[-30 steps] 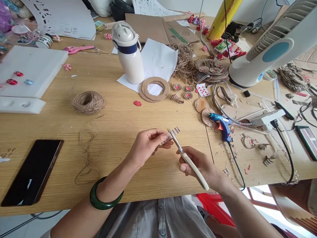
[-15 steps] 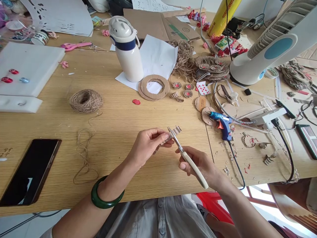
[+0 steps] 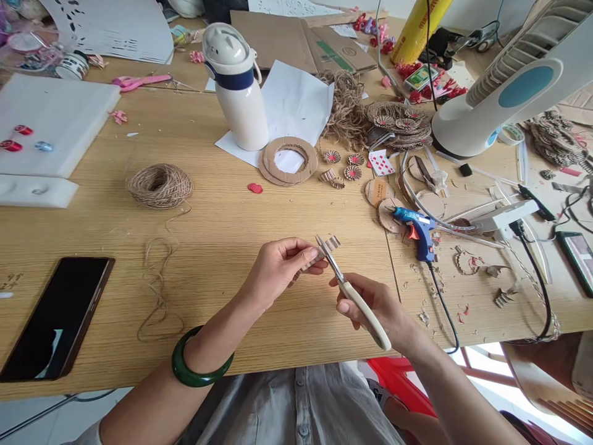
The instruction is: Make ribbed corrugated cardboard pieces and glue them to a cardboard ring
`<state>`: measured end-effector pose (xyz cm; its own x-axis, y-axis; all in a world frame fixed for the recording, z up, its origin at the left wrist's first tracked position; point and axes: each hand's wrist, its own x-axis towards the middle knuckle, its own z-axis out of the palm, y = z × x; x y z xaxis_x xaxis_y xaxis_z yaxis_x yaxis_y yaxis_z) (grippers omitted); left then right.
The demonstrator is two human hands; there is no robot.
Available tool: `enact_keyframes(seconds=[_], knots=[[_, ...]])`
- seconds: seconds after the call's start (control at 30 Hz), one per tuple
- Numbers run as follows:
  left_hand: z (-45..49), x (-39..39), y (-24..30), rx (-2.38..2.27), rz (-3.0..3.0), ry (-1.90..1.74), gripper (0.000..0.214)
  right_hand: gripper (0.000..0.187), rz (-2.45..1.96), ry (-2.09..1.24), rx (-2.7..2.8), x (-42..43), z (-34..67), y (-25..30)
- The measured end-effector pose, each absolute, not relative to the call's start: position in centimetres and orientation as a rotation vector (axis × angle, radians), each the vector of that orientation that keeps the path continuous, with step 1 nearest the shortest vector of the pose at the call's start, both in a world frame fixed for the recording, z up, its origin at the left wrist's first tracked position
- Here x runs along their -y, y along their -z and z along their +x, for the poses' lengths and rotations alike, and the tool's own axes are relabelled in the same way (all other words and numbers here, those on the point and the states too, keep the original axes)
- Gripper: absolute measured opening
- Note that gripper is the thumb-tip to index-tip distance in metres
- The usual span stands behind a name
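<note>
My left hand [image 3: 278, 272] pinches a small strip of corrugated cardboard [image 3: 324, 250] just above the wooden table [image 3: 208, 247]. A green bangle [image 3: 199, 364] sits on that wrist. My right hand [image 3: 375, 306] is closed round the cream handles of a pair of scissors [image 3: 352, 293]. The scissor blades reach up and left across the cardboard strip, right beside my left thumb. Both hands are near the table's front edge, at the middle.
A black phone [image 3: 58, 318] lies at the front left and a ball of twine [image 3: 160, 184] with a loose tail behind it. A white flask [image 3: 238, 86], a cardboard ring [image 3: 288, 161], a blue glue gun [image 3: 417, 227] with its cord, and a fan [image 3: 504, 93] stand further back and right.
The hands, scissors and strip have stayed almost in place. The whole scene has slid slightly up in the picture as the camera tipped a little.
</note>
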<state>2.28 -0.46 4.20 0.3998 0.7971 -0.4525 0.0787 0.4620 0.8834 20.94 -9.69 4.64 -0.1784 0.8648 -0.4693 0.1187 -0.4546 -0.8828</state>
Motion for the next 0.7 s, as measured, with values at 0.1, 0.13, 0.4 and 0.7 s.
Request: enact_keyframes(seconds=[0.1, 0.13, 0.4, 0.7], knots=[[2.31, 0.44, -4.25, -1.083, 1.008, -0.561, 0.023, 0.050, -1.516, -1.685, 1.156, 9.73, 21.01, -4.58], [2.31, 0.43, -4.23, -1.081, 1.007, -0.560, 0.023, 0.050, -1.515, -1.684, 1.158, 9.73, 21.04, -4.55], [2.45, 0.39, -4.20, -1.071, 0.972, -0.573, 0.015, 0.049, -1.521, -1.686, 1.169, 9.77, 21.10, -4.52], [2.44, 0.37, -4.30, -1.066, 0.973, -0.575, 0.015, 0.049, -1.527, -1.705, 1.158, 9.67, 21.11, -4.49]])
